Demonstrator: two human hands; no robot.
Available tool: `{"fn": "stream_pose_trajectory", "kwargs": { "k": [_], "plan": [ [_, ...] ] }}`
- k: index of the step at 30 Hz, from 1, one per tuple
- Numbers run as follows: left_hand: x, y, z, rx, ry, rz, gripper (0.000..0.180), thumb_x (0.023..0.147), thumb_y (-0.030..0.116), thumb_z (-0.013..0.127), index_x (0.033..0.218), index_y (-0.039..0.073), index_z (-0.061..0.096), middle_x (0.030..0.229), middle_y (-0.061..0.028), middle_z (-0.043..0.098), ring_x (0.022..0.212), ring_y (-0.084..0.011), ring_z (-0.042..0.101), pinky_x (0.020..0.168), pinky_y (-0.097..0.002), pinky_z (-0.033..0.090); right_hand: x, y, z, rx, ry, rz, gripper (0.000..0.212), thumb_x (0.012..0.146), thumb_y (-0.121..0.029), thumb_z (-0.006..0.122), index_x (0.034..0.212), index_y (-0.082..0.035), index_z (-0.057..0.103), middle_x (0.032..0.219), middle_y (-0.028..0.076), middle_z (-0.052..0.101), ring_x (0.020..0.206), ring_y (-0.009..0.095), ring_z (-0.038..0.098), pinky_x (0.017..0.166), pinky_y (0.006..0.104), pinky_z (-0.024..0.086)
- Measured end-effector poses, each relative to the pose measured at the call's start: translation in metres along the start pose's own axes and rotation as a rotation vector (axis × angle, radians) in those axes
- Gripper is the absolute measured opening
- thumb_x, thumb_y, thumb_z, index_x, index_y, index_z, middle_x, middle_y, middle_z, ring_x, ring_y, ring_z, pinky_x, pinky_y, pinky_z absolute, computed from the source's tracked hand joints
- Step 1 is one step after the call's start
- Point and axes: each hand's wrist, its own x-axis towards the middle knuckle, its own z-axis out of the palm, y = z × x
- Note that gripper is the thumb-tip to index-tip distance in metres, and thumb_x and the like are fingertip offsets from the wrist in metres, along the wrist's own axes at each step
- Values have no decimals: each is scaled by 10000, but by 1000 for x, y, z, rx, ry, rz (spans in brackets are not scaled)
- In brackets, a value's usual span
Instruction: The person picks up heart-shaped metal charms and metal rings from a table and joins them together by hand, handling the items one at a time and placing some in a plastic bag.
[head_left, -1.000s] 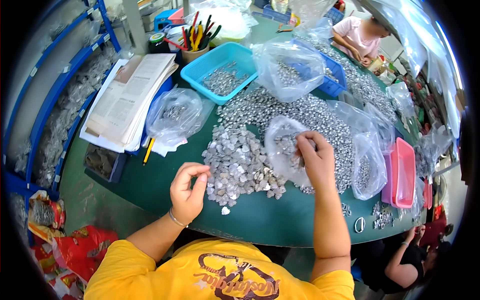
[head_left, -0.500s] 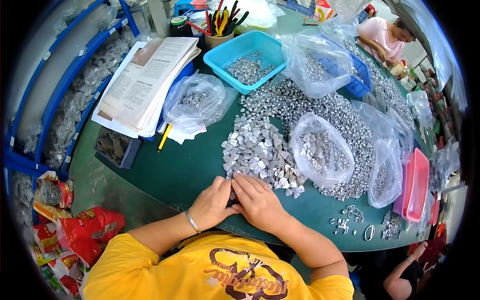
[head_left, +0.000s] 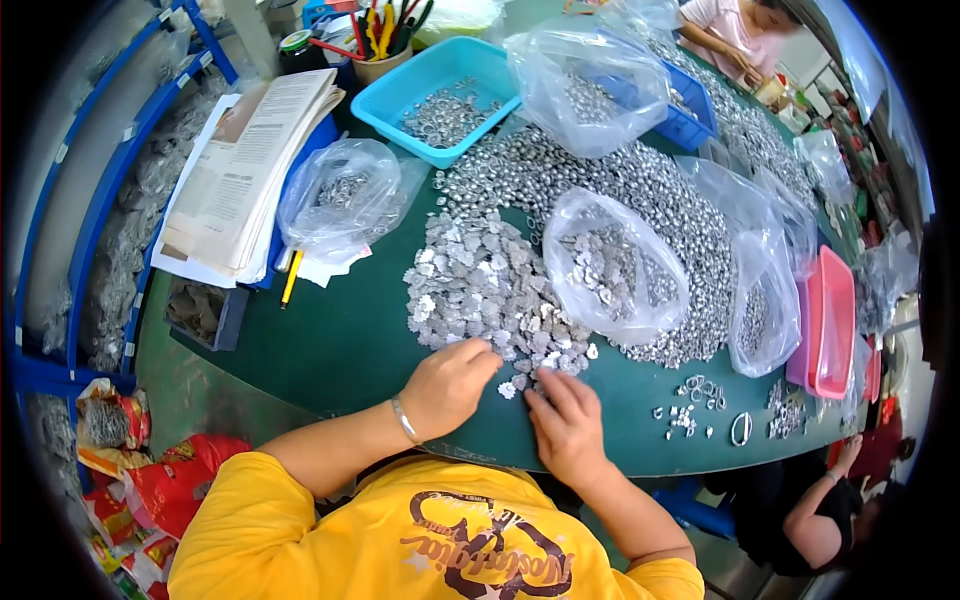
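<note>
My left hand (head_left: 452,388), with a silver bangle at the wrist, is closed at the near edge of a heap of small flat silver metal pieces (head_left: 465,280) with scalloped outlines. Whatever is in its curled fingers is hidden. To its right, my right hand (head_left: 570,420) lies low over the table with fingers stretched toward the heap's near edge and thumb apart. A few loose pieces (head_left: 512,384) lie on the green tabletop between the hands. Behind the heap spreads a larger mass of rounded shiny metal parts (head_left: 690,230). An open clear plastic bag (head_left: 655,312) with more flat pieces stands on it.
Beyond are a light-blue basket (head_left: 372,108) of metal parts, a blue basket (head_left: 702,125) and stacked papers (head_left: 235,170). A yellow pen (head_left: 291,280) lies left. Pink trays (head_left: 832,325) stand right, near small metal rings (head_left: 741,429). A person in pink (head_left: 730,40) sits opposite.
My hands were together at the heap's near edge and are now apart, the right one farther right. Loose pieces now show between them. The whole view has shifted slightly.
</note>
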Motion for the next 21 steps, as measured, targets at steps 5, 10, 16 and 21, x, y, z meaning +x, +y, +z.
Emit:
{"fn": "stream_pose_trajectory", "kwargs": {
  "k": [5,10,16,21],
  "plan": [
    [-11,5,-8,-230,-137,-156,62,801,2,680,857,21,660,851,-114,640,756,-290,642,664,-329,525,-11,-6,-9,239,-101,-88,296,744,-11,632,1037,-23,675,1167,127,624,1068,326,586,919,425,483],
    [-12,7,-14,-208,-81,-150,106,789,17,707,883,10,660,860,-111,637,744,-278,635,657,-325,521,5,3,-6,231,165,96,234,738,10,700,966,-36,674,930,89,614,810,287,576,698,374,464],
    [-12,15,-19,-47,-194,-106,253,751,77,742,968,13,628,938,-119,568,870,-304,583,753,-368,490,30,-1,11,90,102,144,201,748,-76,724,936,-87,655,873,49,594,791,262,547,689,363,401],
    [-20,12,-14,-106,-133,-94,135,783,24,694,899,16,626,885,-119,567,799,-304,588,706,-372,492,18,3,7,224,166,149,183,735,-19,724,896,-68,650,884,72,620,787,279,564,695,365,437]
  ]
}}
